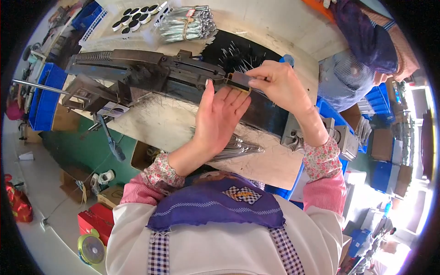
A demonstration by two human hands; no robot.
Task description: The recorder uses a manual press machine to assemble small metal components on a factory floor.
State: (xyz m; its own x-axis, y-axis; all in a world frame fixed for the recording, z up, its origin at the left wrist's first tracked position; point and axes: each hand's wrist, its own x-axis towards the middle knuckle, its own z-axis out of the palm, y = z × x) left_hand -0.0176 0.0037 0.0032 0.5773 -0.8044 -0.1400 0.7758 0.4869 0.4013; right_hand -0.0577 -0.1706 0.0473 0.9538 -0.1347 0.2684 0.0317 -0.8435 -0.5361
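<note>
My right hand (282, 85) pinches the end of a small rectangular dark piece with brass-coloured edges (239, 81), thumb against the fingers. This piece sits at the right end of a long dark metal bench fixture (188, 68). My left hand (220, 114) is palm up with its fingers stretched out and thumb apart. Its fingertips are at the lower edge of the piece; whether they press on it I cannot tell. A bundle of thin metal rods (236, 147) lies on the wooden bench (275, 156) near my left wrist.
Behind the fixture are a tied bundle of metal rods (188, 24), a white basket (98, 39) of black-and-white round pieces, and a black mat (220, 48) with scattered short wires. A metal stand (96, 94) is at left. Another person (362, 59) bends at upper right.
</note>
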